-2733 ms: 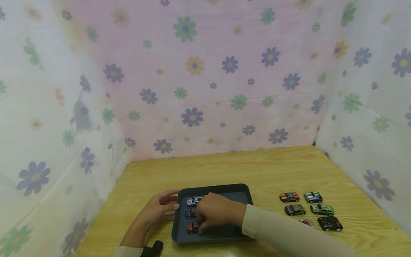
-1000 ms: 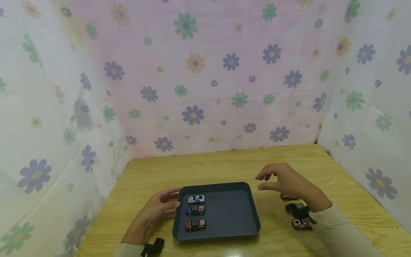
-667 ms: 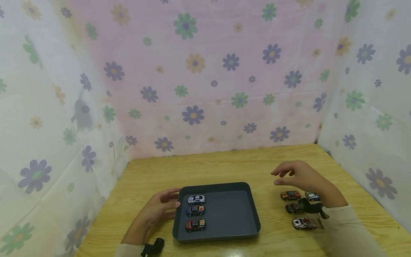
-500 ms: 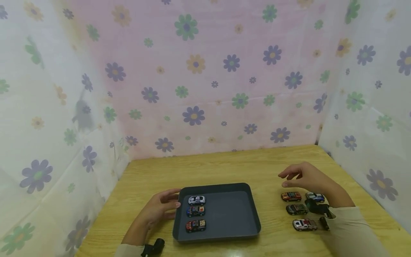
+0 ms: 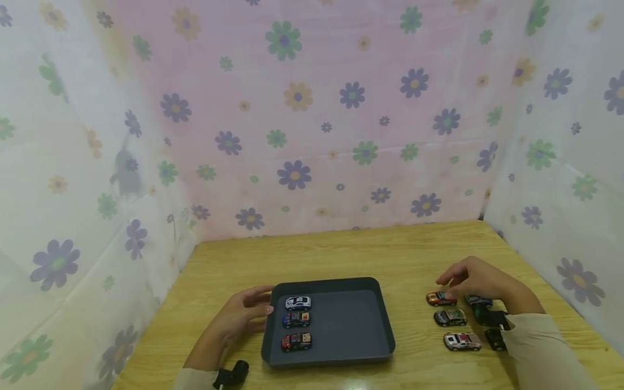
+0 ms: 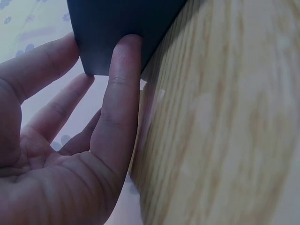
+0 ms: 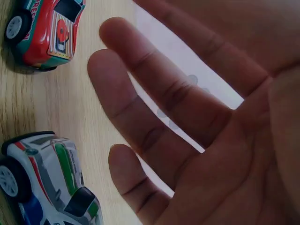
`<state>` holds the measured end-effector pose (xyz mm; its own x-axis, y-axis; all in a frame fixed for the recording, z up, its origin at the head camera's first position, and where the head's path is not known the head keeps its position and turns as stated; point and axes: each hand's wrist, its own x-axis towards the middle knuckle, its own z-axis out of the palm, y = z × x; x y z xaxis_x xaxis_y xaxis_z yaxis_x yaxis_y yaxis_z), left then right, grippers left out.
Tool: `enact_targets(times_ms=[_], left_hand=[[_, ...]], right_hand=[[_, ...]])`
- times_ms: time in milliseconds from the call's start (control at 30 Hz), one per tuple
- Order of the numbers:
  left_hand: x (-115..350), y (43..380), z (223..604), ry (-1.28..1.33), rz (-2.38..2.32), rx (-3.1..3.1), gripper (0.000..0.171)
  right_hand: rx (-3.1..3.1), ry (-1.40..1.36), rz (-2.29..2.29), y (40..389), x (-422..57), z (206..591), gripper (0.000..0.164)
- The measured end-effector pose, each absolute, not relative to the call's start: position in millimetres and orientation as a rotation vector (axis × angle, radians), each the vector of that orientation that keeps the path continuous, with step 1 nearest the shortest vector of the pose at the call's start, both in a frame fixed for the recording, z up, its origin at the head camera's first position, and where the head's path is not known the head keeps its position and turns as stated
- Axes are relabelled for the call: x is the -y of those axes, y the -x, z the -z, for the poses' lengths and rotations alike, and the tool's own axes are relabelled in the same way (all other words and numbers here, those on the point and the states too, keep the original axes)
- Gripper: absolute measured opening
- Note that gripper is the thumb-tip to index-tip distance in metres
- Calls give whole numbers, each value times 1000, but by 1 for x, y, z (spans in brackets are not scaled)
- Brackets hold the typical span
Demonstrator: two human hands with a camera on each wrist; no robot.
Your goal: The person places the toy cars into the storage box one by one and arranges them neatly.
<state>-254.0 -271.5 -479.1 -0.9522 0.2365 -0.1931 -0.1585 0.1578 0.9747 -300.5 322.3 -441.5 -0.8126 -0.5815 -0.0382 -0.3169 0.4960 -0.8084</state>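
My left hand [image 5: 239,314] is at the left side of a dark grey tray [image 5: 351,330], its fairly straight fingers touching the outer wall. In the left wrist view, the thumb [image 6: 119,93] presses flat against that wall. Inside the tray stand a white toy car [image 5: 298,303], a blue toy car [image 5: 296,319] and a red toy car [image 5: 296,342], lined up at the left. My right hand [image 5: 480,281] hovers just over a red-orange toy car [image 5: 441,298] on the table. Its fingers [image 7: 150,126] are spread and loosely bent, with nothing held in the right wrist view.
Beside the right hand stand a dark green toy car [image 5: 450,317], a white-red toy car [image 5: 462,341] and a black toy car [image 5: 495,339]. A white-green toy car [image 7: 51,178] is partly hidden by the wrist. Flowered cloth [image 5: 331,162] encloses the wooden table [image 5: 317,254].
My right hand has left the tray, swung right past its edge and come down over the red-orange car. The left hand stays at the tray's left side.
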Motion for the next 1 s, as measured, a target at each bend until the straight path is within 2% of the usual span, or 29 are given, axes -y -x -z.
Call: enact_targets(times_ms=[133,367,700,1000], left_hand=[[273,254,479,-75,-1858,-2136,66],[273,255,480,-73,-1870,-2131,68],[272,255,486,-64,-1903,-2082,69],[272,255,483,-70,-1906,-2089,64]], right_hand=[[-2423,748,1194,301,-323,445,37],[-2390,771,1190,303,-322,451,28],[-2464,656,1140,297,-319,451,24],[-2476,630,1150,297,-314,448,25]])
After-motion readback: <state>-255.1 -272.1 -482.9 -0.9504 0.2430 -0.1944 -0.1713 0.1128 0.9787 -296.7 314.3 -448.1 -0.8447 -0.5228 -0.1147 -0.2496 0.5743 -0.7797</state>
